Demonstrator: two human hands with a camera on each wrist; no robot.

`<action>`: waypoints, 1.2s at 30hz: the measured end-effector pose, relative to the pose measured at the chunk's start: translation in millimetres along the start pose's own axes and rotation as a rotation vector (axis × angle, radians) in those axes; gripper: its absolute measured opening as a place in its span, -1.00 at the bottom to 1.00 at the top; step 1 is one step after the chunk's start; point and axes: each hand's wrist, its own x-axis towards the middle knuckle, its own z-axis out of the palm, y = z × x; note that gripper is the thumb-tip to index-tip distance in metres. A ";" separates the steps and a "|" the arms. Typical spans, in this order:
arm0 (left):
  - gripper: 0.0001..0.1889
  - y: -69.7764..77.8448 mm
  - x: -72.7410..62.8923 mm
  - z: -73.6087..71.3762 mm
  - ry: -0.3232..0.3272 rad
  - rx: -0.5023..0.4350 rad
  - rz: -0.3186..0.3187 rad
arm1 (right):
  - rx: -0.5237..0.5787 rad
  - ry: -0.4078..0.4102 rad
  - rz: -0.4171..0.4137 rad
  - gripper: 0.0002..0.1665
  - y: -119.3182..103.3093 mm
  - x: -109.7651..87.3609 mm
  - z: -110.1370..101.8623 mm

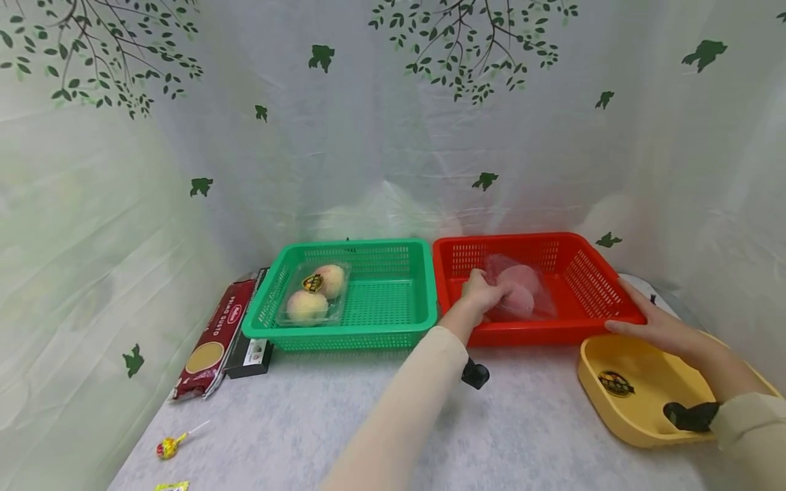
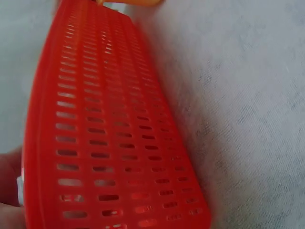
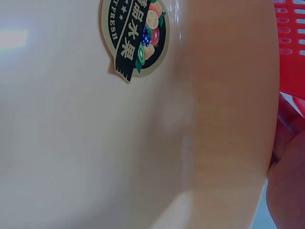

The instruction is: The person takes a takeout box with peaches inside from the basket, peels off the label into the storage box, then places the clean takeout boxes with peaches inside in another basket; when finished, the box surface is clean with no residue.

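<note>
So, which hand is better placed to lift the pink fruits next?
Probably the left hand: it touches the wrapped pink fruits, while the right hand holds the right end of the red basket.

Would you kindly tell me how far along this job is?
Looks done: the clear plastic fruit pack sits in the green rectangular basket. In progress: the left hand grips a transparent bag of round pink things inside the red rectangular basket. Perhaps left: the yellow lollipop lies outside both baskets.

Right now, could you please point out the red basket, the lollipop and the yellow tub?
Red basket [image 1: 540, 333]: head view, front side.
Lollipop [image 1: 166, 448]: head view, candy end.
Yellow tub [image 1: 656, 374]: head view, bare inner floor.
</note>
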 end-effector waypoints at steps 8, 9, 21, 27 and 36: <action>-0.27 -0.1 -5.3 -1.9 -0.160 0.230 0.084 | 0.020 -0.013 0.008 0.25 -3.4 7.2 1.9; -0.26 -0.4 -5.2 -2.2 -0.187 0.272 0.102 | 0.016 -0.010 0.005 0.25 -3.5 8.0 2.3; -0.29 -2.6 -3.8 -7.3 -0.362 0.519 0.217 | 0.030 0.015 -0.015 0.26 -2.6 7.4 7.2; -0.48 -2.1 -5.9 -3.4 -0.229 0.482 0.309 | 0.029 0.008 -0.008 0.26 -2.3 7.6 4.6; -0.74 -2.2 -12.8 -16.6 -0.096 0.327 0.427 | 0.021 0.011 -0.011 0.24 0.9 1.0 -0.1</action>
